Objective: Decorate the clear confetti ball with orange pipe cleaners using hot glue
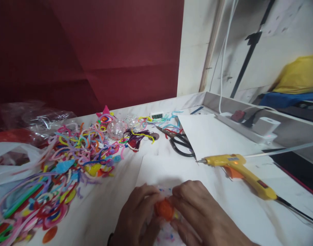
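My left hand [138, 215] and my right hand [197, 213] meet low in the middle of the view, fingers bent inward. Between them is a small, round orange piece [164, 209], blurred, with fingertips of both hands pressed around it. It lies against a pale, see-through item with coloured specks [168, 235], whose kind I cannot make out and which the hands partly cover. White paper [156, 171] lies beneath and beyond the hands. Right of them, a yellow hot glue gun [238, 167] rests on its side, its tip pointing left.
Colourful pipe cleaners and craft bits [77, 153] heap at left, by plastic bags [15, 157]. Black-handled scissors [180, 141] lie behind the hands. Clear glittery balls [117, 130] and a small digital display [157, 116] sit farther back. A power strip [246, 128] stands right.
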Action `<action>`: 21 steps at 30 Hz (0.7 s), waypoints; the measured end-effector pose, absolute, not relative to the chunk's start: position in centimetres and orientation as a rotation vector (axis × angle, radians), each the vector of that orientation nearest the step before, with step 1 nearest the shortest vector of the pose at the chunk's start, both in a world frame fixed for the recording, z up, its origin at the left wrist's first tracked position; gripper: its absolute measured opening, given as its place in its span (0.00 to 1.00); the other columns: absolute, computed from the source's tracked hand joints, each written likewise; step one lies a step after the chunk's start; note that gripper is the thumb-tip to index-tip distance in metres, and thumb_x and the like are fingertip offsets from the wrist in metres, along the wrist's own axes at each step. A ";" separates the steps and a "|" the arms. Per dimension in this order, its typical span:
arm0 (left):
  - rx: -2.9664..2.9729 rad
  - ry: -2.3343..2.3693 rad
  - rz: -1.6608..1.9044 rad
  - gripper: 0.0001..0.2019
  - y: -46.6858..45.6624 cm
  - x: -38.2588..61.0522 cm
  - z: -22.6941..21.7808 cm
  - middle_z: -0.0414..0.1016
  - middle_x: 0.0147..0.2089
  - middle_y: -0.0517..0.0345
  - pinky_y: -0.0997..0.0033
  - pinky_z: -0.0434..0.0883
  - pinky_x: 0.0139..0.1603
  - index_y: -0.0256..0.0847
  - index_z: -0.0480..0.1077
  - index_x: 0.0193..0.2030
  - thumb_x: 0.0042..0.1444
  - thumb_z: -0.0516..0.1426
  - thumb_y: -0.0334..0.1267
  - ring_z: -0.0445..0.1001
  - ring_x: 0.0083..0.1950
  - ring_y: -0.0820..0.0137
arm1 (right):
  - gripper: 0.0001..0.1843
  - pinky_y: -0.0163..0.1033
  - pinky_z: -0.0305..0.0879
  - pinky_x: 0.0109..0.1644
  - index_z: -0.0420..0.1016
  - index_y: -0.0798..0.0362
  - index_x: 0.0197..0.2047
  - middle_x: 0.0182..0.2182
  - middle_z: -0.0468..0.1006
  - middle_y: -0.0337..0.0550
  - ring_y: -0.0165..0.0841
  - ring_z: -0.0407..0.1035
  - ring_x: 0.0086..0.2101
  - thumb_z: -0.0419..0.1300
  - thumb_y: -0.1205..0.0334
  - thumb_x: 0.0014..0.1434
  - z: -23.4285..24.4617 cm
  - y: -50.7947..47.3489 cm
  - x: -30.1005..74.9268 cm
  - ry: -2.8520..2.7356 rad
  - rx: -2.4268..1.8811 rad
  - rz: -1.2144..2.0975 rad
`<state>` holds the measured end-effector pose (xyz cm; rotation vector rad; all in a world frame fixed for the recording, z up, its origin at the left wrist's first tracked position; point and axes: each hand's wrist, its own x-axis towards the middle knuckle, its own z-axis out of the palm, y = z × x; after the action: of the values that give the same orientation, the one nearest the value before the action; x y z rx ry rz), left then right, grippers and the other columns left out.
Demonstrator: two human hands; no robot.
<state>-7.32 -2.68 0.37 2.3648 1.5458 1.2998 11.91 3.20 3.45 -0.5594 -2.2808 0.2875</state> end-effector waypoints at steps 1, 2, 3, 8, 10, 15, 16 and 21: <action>2.368 1.538 1.300 0.14 -2.6 -7.3 0.4 0.74 0.47 0.52 0.68 0.70 0.56 0.42 0.68 0.49 0.65 0.49 0.47 0.73 0.50 0.67 | 0.09 0.43 0.65 0.36 0.75 0.56 0.43 0.32 0.75 0.48 0.39 0.68 0.33 0.54 0.65 0.64 3.2 3.2 11.8 -2.270 -0.538 0.251; 2.374 1.531 1.299 0.14 -2.5 -7.3 0.4 0.74 0.46 0.53 0.67 0.70 0.57 0.42 0.68 0.48 0.65 0.50 0.47 0.73 0.49 0.68 | 0.10 0.43 0.65 0.35 0.75 0.56 0.42 0.31 0.75 0.48 0.38 0.68 0.32 0.53 0.65 0.64 3.1 3.3 11.8 -2.267 -0.521 0.227; 2.380 1.527 1.296 0.14 -2.5 -7.4 0.4 0.74 0.45 0.53 0.66 0.69 0.58 0.43 0.69 0.48 0.65 0.50 0.47 0.73 0.48 0.68 | 0.10 0.42 0.65 0.35 0.75 0.56 0.42 0.31 0.75 0.47 0.38 0.68 0.32 0.53 0.65 0.64 3.1 3.3 11.7 -2.265 -0.517 0.219; 2.488 1.500 1.231 0.11 -2.2 -7.8 1.2 0.76 0.43 0.54 0.63 0.67 0.61 0.42 0.69 0.47 0.64 0.52 0.43 0.75 0.47 0.68 | 0.12 0.39 0.68 0.36 0.72 0.56 0.48 0.34 0.76 0.48 0.37 0.70 0.34 0.52 0.60 0.67 3.4 3.2 12.1 -2.193 -0.534 0.297; 2.545 1.478 1.195 0.10 -2.1 -7.9 1.7 0.77 0.43 0.54 0.65 0.67 0.62 0.41 0.69 0.48 0.64 0.52 0.40 0.75 0.47 0.70 | 0.12 0.38 0.68 0.36 0.71 0.55 0.49 0.34 0.76 0.47 0.36 0.71 0.34 0.51 0.61 0.67 3.2 3.2 12.0 -2.179 -0.535 0.325; 2.565 1.478 1.194 0.09 -2.2 -7.9 1.9 0.77 0.42 0.55 0.64 0.66 0.62 0.40 0.69 0.47 0.63 0.53 0.38 0.76 0.45 0.70 | 0.15 0.39 0.66 0.33 0.73 0.53 0.39 0.30 0.73 0.45 0.35 0.68 0.31 0.46 0.64 0.68 2.5 3.3 11.6 -2.178 -0.537 0.371; 2.564 1.477 1.200 0.09 -2.2 -7.9 1.9 0.77 0.42 0.56 0.64 0.66 0.62 0.41 0.70 0.47 0.63 0.53 0.38 0.76 0.45 0.70 | 0.14 0.39 0.66 0.33 0.73 0.54 0.38 0.30 0.73 0.45 0.35 0.67 0.31 0.47 0.65 0.68 2.5 3.4 11.6 -2.192 -0.535 0.381; 2.519 1.488 1.190 0.08 -2.3 -7.8 1.5 0.78 0.42 0.56 0.62 0.68 0.61 0.42 0.71 0.46 0.62 0.54 0.37 0.77 0.44 0.69 | 0.13 0.40 0.62 0.32 0.74 0.54 0.33 0.28 0.72 0.45 0.35 0.64 0.30 0.50 0.69 0.65 2.8 3.4 11.6 -2.215 -0.499 0.332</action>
<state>-7.79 -2.31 1.49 2.5192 1.4885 1.1899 11.61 3.44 2.77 -0.4989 -2.2146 0.3325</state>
